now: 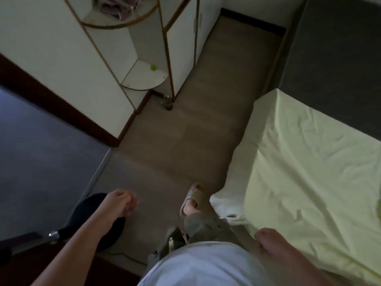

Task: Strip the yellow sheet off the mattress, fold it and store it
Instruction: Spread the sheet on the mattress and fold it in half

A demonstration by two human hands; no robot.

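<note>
Two hands show: the left hand point(121, 203) hangs loosely curled and empty, well apart from the bed, while the right hand point(268, 239) sits with fingers bent at the near edge of the yellow sheet point(309, 162) — whether it pinches the cloth I cannot tell. Ahead of that hand the sheet covers the mattress point(237, 162) top, far corner on, so stripping looks barely begun. The next move, I judge, calls for a sure hold here and a lift off the corner.

Creased matt cloth yellow sheet point(309, 162), smooth matt floor point(185, 131), white cabinet point(181, 54) with thin metal trim point(168, 58)
</note>
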